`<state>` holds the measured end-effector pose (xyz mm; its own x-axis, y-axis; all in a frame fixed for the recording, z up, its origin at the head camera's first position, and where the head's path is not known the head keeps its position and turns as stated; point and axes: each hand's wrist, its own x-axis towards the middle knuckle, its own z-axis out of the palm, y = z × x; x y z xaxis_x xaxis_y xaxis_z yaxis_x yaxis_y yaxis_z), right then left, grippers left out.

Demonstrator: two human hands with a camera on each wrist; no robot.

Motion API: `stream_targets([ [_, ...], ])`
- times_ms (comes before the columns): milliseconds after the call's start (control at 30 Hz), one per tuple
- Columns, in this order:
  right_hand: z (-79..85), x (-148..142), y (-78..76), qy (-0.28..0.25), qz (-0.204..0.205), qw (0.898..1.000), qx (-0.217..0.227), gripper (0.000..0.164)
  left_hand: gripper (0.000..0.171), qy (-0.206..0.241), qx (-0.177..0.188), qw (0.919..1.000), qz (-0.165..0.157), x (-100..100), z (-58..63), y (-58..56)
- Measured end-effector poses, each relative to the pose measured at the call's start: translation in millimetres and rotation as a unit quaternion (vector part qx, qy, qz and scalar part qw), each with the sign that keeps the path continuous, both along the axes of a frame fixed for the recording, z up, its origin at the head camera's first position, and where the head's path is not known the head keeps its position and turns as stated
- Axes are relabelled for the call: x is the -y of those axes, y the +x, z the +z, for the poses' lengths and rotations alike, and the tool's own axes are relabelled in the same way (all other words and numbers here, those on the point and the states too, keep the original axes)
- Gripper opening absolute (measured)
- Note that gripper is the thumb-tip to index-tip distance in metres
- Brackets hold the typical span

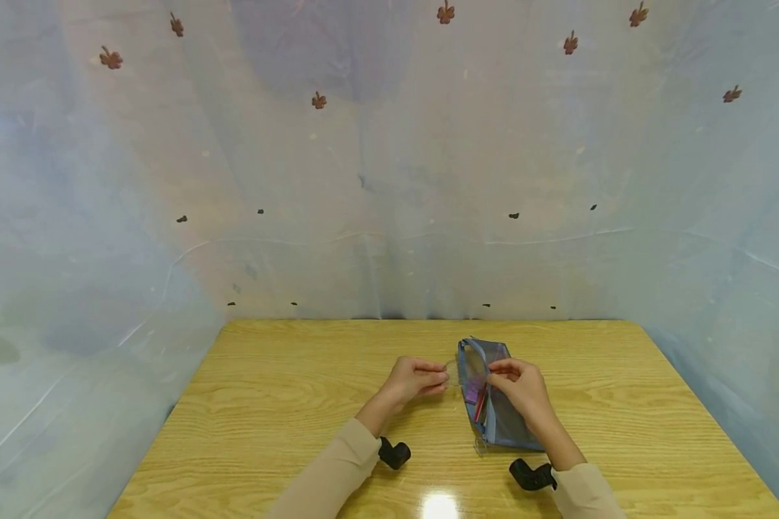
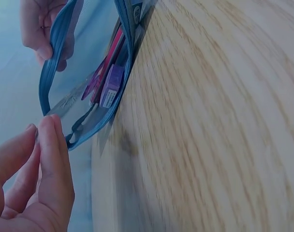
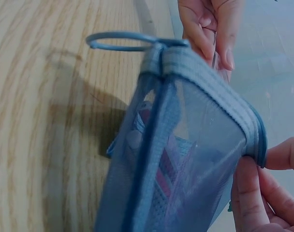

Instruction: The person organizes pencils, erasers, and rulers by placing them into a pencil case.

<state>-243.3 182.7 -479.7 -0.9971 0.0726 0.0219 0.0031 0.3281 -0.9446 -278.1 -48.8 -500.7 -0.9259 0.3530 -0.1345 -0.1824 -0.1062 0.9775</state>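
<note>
A blue mesh zip pouch (image 1: 509, 422) stands unzipped on the table, its mouth facing left. My right hand (image 1: 524, 393) pinches the zipper edge (image 3: 256, 140) between thumb and fingers, drawing the mouth wide. Just left of the opening, my left hand (image 1: 415, 380) pinches a thin, clear piece with a curved edge (image 1: 451, 370); its kind I cannot tell. Inside the pouch lie a small purple box (image 2: 111, 87) with a white label, a long red stick-shaped item (image 2: 110, 55) and a purple looped piece (image 2: 92, 84).
The wood-grain table (image 1: 285, 404) ends at a pale curtain (image 1: 389, 180) with small leaf shapes. A blue ring loop (image 3: 120, 41) sticks out from the pouch's near corner. Black wrist mounts (image 1: 394, 454) sit at both cuffs, close over the tabletop.
</note>
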Motion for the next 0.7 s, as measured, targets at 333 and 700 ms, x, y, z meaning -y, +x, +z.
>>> stream_targets([
  [333, 3.3, 1, 2.4, -0.009, 0.004, 1.0, 0.005, 0.024, 0.031, 0.013, 0.004, 0.9999, 0.005, -7, -1.2, 1.8],
  [700, 2.5, 1, 1.8, -0.006, 0.003, 1.0, 0.001, 0.021, 0.031, 0.006, -0.007, 0.9999, 0.008, -12, -4.6, 2.4],
])
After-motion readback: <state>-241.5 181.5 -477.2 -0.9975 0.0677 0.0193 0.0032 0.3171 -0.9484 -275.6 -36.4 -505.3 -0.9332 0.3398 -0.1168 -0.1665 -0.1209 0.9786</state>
